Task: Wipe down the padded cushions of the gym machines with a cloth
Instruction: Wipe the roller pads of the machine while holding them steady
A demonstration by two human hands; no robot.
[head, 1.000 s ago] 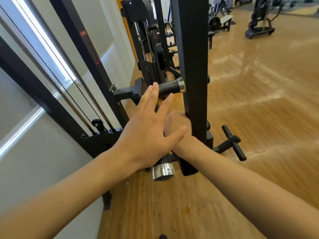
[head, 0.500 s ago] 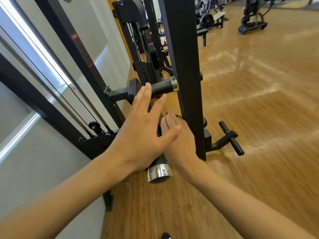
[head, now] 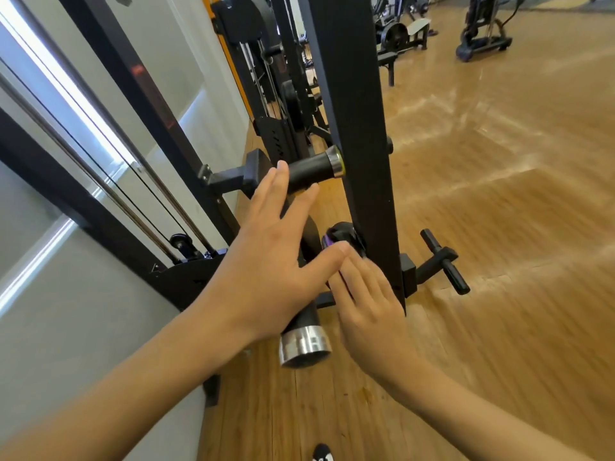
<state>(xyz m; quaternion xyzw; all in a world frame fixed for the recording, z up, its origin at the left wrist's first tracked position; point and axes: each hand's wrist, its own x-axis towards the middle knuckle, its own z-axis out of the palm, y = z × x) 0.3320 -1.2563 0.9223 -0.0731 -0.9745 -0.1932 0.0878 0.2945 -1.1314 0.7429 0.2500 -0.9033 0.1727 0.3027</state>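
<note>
Both hands are in close on the machine's frame. The left hand (head: 276, 261) is spread flat, fingers straight and released, holding nothing. Its fingertips lie across the inner end of the upper chrome-capped bar (head: 312, 173), and its palm covers the middle of the lower chrome-capped bar (head: 306, 344), which slants down toward the camera.

And there is the cloth (head: 336, 236): dark, with a purple edge, bunched in the gap between the lower bar and the black upright post (head: 356, 111). The right hand (head: 369, 307) is on it. Its fingers (head: 352, 277) lie straight and close together on top of the cloth, pressing rather than clenching, and a strip of purple shows between two of them. The rest of the bunch pokes out just past the fingertips, right against the post. The right thumb is out of sight, so any pinch underneath cannot be told. The left thumb tip sits just beside the bunch, above the right fingers; whether the two hands touch is not clear.

On the far side of the post, a black T-shaped peg (head: 444, 261) juts out low over the wooden floor (head: 515, 227). To the left, a small pulley (head: 181, 242) sits at the foot of the cables, and the tip of a shoe (head: 322, 455) shows at the bottom edge.
</note>
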